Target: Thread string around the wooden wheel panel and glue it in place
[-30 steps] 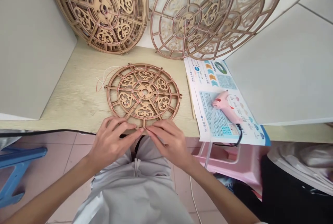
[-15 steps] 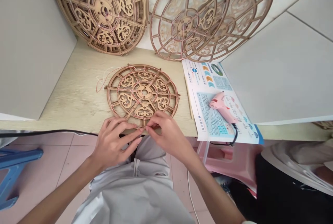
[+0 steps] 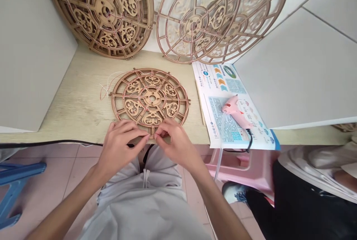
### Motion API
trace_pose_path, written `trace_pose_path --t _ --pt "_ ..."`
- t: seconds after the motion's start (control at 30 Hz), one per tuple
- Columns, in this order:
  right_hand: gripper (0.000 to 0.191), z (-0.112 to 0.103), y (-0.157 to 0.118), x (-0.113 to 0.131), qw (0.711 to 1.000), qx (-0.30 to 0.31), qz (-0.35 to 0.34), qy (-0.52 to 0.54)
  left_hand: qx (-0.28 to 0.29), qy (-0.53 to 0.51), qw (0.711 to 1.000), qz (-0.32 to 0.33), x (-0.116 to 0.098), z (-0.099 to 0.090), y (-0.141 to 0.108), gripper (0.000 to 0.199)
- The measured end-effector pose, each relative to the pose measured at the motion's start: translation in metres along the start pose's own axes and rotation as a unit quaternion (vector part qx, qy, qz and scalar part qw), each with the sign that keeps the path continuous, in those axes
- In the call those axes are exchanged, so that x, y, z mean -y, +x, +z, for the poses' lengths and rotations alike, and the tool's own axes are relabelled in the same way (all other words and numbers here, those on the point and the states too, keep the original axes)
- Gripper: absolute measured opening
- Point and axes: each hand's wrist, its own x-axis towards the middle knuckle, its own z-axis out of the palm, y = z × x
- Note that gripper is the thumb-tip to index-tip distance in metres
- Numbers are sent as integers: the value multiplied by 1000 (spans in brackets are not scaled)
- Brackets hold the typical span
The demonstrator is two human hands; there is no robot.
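A round openwork wooden wheel (image 3: 147,101) with scroll ornaments lies flat on the bench before me. Thin red and white wire (image 3: 108,84) runs along its rings and spokes, and loose ends curl off at its left side. At the wheel's near rim, my left hand (image 3: 120,147) has thumb and index finger pinched together. My right hand (image 3: 175,142) pinches just beside it, its fingertips at the same bit of rim. Whatever lies between the fingertips is too small to make out.
A pink hot glue gun (image 3: 237,112) rests on a printed sheet (image 3: 216,121) to the right. Stacked wooden wheels (image 3: 104,11) and more openwork wheels (image 3: 193,26) lean at the back. Grey panels flank the bench. A seated person (image 3: 304,191) is at right, near a pink stool (image 3: 248,173).
My left fingers have drawn together from a more spread pose into a pinch. My right hand stays pinched at the rim. The whole view has shifted slightly.
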Motion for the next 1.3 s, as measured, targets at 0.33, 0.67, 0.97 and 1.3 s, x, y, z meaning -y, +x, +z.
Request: trace_pose_path --t 0.33,0.67,0.97,1.3 --pt "19 -2 2 0 1000 1 19 18 -21 -12 998 55 6 -4 -5 8" --pt "20 -1 3 -2 1000 8 17 17 5 14 993 119 12 -5 -13 33" --pt "21 -3 1 -2 1000 6 6 0 -3 42 989 141 11 -4 -11 32" --pt "21 -3 -1 1 1000 3 23 11 -6 35 988 152 11 -3 -10 27"
